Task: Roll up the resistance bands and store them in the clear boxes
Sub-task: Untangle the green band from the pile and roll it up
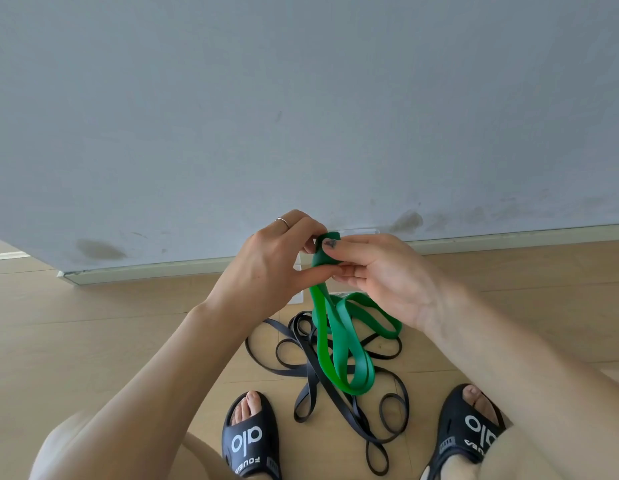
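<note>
From the head view, you are looking down past your own bare forearms at a pale wooden plank floor [93, 323] that meets a grey-blue wall [301, 98] along a light skirting board [162, 268].

Your left hand [266, 268] and right hand [380, 271] meet in front of the foot of the wall, both gripping the top end of a wide, flat green rubber resistance band [330, 344]. The left hand's fingers [301, 230] are curled over the band's upper fold, with the thumb reaching across beneath it; a thin silver ring [283, 221] sits on one finger. The right hand's thumb presses on top of the fold while its fingers curl in below, so both hands hold the band pinched between thumb and fingers.

Below your hands the green band hangs in long loose loops, reaching down towards the floor between your feet. Under and around those loops lies a tangle of narrow black rubber resistance bands [335, 403], spread on the floor.

Behind your hands, at the base of the wall, edges of something clear [360, 232] show; too little is visible to tell what it is.

On either side of the black tangle are your feet in black open-toed slide sandals with white lettering [249, 441].
</note>
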{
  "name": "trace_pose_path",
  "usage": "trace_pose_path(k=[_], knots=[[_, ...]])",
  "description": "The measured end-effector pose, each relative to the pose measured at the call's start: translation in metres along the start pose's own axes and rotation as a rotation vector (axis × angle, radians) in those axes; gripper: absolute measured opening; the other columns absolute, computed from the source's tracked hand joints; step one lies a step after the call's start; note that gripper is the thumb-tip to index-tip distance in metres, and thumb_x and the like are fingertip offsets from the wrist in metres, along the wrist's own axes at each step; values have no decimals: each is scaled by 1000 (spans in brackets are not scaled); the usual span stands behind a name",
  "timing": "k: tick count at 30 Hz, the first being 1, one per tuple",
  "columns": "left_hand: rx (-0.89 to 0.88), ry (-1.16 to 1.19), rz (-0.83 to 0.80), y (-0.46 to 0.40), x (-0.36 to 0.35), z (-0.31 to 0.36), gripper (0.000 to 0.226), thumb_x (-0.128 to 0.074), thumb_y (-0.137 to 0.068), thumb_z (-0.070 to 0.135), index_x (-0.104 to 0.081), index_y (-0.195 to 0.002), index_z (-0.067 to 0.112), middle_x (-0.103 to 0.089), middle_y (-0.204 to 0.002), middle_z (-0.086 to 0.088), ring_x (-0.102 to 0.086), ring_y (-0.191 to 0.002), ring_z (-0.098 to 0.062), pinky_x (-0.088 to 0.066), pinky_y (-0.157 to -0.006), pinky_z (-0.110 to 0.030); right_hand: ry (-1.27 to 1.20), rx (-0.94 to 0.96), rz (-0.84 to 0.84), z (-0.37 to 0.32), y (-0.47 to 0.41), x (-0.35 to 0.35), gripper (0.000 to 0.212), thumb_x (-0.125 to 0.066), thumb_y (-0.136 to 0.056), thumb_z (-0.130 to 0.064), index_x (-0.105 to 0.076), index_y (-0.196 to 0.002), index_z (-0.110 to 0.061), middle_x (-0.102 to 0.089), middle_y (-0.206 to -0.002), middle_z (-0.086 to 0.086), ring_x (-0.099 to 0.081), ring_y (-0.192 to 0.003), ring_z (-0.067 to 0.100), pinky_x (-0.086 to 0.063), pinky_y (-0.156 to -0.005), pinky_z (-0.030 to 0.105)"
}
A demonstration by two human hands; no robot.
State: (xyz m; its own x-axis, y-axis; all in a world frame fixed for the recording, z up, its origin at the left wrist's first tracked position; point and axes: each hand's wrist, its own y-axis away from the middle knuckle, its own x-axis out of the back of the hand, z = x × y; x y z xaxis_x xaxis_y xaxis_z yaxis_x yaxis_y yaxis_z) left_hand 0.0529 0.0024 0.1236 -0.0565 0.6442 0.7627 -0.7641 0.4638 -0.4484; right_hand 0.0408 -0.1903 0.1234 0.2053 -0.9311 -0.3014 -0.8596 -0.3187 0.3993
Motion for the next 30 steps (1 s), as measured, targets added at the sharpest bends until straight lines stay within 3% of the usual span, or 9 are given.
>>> trace_pose_path(k=[6,11,14,19,24,27,30], knots=[[36,73,-5,-1,3,2,38,-75,-88,39,-70,-110,8,-62,-102,2,-60,-86,-7,-58,-80,-35,-93,44,-47,-3,1,-1,43,-68,-94,-19,-66,-125,12,-68,-106,15,-65,-99,20,-45,-116,45],[44,103,-52,1,7,1,27,-75,-94,27,-67,-111,9,-60,-105,2,-60,-90,-11,-55,-82,-38,-155,16,-90,-1,0,-4,53,-68,-89,-23,-64,-129,10,-67,-104,12,-62,-100,22,-43,-117,47],[13,23,-84,2,10,1,34,-62,-97,38,-65,-112,8,-58,-105,2,-59,-87,-12,-54,-78,-35,-166,-22,-102,3,-1,-6,42,-67,-92,-24,-70,-124,3,-71,-101,7,-64,-97,19,-46,-114,45],[-57,-186,-136,-1,14,1,41,-49,-97,42,-65,-108,6,-60,-101,-3,-58,-77,-18,-52,-68,-29,-56,16,27,9,-3,-11,11,-73,-94,-23,-79,-92,-14,-66,-88,4,-60,-86,17,-52,-100,42],[-91,-265,-166,-4,12,0,34,-56,-94,37,-65,-106,6,-62,-101,-6,-60,-76,-20,-55,-66,-32,124,166,299,15,-5,-19,18,-80,-90,-20,-71,-101,-9,-76,-78,-5,-75,-81,12,-57,-100,45],[-101,-264,-140,-5,9,-1,33,-61,-93,37,-67,-104,6,-62,-98,-4,-61,-75,-19,-57,-65,-33,87,144,280,13,-4,-19,14,-76,-92,-13,-69,-101,-4,-78,-88,8,-77,-89,21,-57,-101,45],[7,-53,-49,-4,8,-3,37,-70,-90,40,-68,-106,8,-63,-99,-1,-64,-81,-16,-58,-75,-34,-118,99,148,4,-2,-15,11,-70,-95,-6,-65,-103,1,-78,-99,20,-76,-92,28,-59,-96,40]])
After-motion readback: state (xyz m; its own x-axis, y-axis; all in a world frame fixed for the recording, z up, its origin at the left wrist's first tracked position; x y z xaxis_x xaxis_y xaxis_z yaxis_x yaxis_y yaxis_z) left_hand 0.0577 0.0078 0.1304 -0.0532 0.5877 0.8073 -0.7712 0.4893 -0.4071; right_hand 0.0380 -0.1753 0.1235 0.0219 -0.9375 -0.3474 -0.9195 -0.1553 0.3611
